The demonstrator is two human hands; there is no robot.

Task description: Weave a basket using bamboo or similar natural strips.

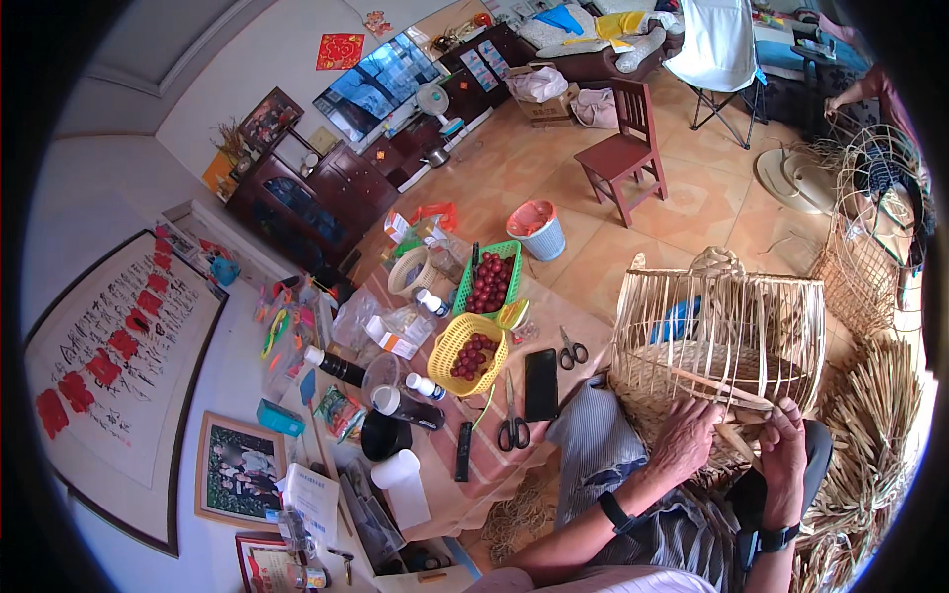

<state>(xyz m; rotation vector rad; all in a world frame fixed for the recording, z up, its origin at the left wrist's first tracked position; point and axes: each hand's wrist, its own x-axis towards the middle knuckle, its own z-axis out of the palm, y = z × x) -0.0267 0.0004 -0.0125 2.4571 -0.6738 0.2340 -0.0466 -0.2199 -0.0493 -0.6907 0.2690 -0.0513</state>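
Observation:
A half-woven basket (719, 306) of pale flat strips, with upright stakes and a blue object (675, 322) inside, rests over my striped-clothed lap. My left hand (692, 430) pinches a flat woven strip (735, 393) along the basket's near side. My right hand (785, 440), just to its right, has thumb and fingers closed on that strip near its end. A loose length of strip hangs between my hands. Both wrists wear dark bands.
A cluttered table (494, 440) on my left holds fruit baskets, bottles, scissors and a phone. Dried strips (870, 425) are piled at my right. A wooden chair (613, 158) and bin (536, 237) stand ahead. Another person's hand (840, 99) reaches toward wicker frames at upper right.

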